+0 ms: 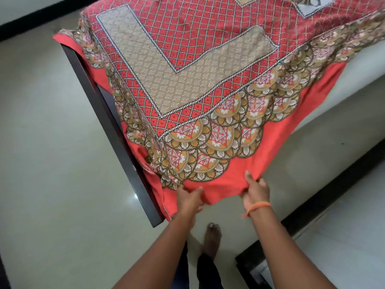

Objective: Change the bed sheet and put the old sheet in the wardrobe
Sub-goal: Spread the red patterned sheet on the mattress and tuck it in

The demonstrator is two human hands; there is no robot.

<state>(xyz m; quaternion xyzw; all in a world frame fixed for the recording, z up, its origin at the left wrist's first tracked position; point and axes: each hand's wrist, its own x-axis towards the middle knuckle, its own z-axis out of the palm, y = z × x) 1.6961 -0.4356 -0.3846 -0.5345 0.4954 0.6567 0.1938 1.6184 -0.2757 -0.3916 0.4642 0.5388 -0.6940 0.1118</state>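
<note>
**Op:** Right, the sheet [187, 65], red print with a plain coral border, lies spread over the bed with its near corner hanging off the foot end. Both hands are on that corner. My left hand [190, 198] has the border bunched between thumb and curled fingers, just beside the dark bed frame [108, 122]. My right hand [255, 191], orange thread on the wrist, pinches the same hem a little further along, thumb up on the cloth.

**Rev:** Which step? Old one coming off or new one going on?

**Op:** Can't tell which sheet this is from here. My read: it's corner work, either pulling it square or starting to strip it. Wardrobe isn't in view.

**Rev:** Next move?

**Op:** If spreading, an even tug with both hands toward me, then tuck the hem down past the frame. If stripping, lift and gather. Either way, keep the cloth off the floor [41, 142]; my bare foot [212, 236] is right under the hang.
</note>
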